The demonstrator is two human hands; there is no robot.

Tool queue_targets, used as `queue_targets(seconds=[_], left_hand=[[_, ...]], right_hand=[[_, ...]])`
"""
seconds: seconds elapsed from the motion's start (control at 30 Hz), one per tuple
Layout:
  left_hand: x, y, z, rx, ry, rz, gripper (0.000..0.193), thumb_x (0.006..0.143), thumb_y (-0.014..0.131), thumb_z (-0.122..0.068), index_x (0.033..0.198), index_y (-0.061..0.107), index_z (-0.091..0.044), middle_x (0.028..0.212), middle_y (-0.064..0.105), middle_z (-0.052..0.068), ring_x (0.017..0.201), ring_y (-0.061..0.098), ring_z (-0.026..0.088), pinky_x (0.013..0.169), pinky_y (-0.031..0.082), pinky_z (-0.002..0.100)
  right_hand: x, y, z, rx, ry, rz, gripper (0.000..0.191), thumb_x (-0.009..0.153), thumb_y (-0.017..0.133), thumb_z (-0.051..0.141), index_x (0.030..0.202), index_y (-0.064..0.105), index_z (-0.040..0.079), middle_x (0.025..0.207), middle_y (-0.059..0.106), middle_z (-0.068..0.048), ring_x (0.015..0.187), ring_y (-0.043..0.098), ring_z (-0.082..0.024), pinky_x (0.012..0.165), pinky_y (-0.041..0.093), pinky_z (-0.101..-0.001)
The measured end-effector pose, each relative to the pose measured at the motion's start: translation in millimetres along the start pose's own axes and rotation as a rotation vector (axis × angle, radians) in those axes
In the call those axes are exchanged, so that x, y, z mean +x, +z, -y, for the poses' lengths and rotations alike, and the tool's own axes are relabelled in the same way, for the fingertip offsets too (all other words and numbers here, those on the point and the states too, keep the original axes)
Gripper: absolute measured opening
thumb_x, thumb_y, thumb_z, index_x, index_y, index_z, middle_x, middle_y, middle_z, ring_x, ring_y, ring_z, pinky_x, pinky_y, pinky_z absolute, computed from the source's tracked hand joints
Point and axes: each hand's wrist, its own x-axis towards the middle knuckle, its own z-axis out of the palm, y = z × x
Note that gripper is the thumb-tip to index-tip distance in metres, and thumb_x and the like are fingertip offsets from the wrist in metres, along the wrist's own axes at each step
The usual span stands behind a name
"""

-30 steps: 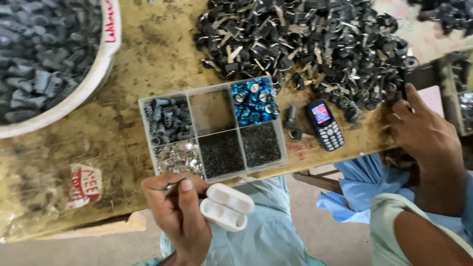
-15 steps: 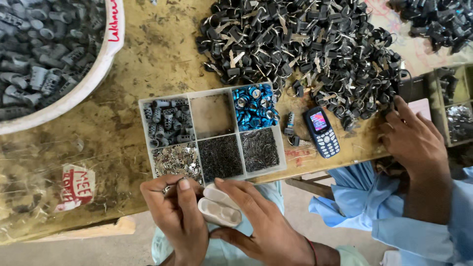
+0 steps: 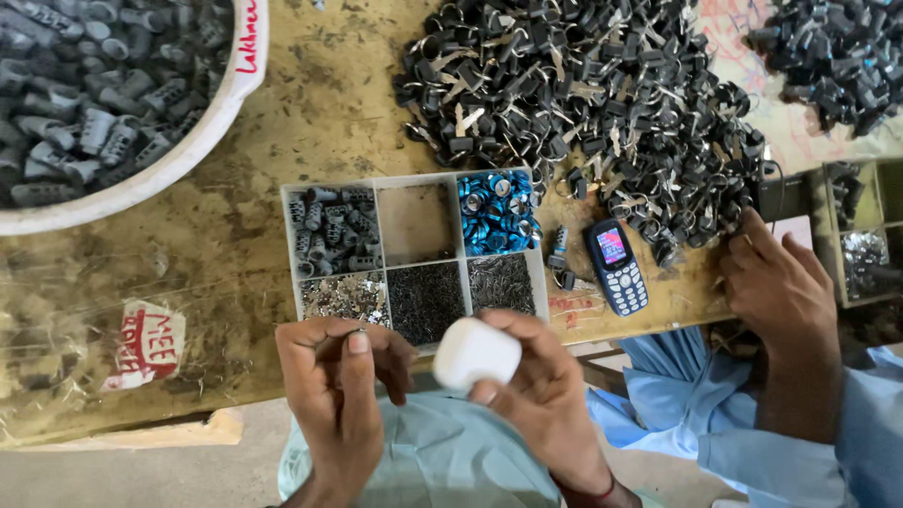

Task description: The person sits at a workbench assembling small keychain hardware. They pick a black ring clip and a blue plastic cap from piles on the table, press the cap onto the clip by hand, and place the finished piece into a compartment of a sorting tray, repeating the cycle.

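Two hands at the counter (image 3: 282, 141) edge: my right hand (image 3: 531, 395) grips a shut white case (image 3: 475, 353) just below the tray (image 3: 414, 179) of small parts. My left hand (image 3: 339, 386) pinches a tiny metal piece (image 3: 356, 331) between thumb and fingers. A phone (image 3: 616, 266) lies near the tray, right of it.

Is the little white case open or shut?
Shut. The white case in the right hand shows one smooth rounded shell, with no lid standing up and no hollows showing inside.
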Motion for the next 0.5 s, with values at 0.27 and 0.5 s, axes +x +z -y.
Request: queue_targets(seconds=[0.27, 0.5], left_hand=[[31, -49, 26, -0.131, -0.104, 0.368, 0.006, 0.103, 0.057, 0.0, 0.108, 0.057, 0.002, 0.078, 0.067, 0.01, 0.064, 0.064, 0.013, 0.056, 0.054, 0.027], [30, -60, 34, -0.194, -0.17, 0.467, 0.004, 0.1, 0.063, 0.0, 0.103, 0.062, 0.003, 0.077, 0.068, 0.01, 0.067, 0.067, 0.014, 0.058, 0.057, 0.029]], right_hand=[[8, -19, -2, -0.115, -0.115, -0.045, 0.071, 0.083, 0.079, -0.012, 0.145, 0.047, 0.001, 0.125, 0.064, -0.01, 0.109, 0.064, -0.017, 0.091, 0.053, -0.0312], [19, -27, 11, -0.184, -0.032, 0.011, 0.066, 0.084, 0.075, -0.009, 0.142, 0.046, 0.005, 0.115, 0.066, -0.01, 0.092, 0.064, -0.013, 0.07, 0.054, -0.0267]])
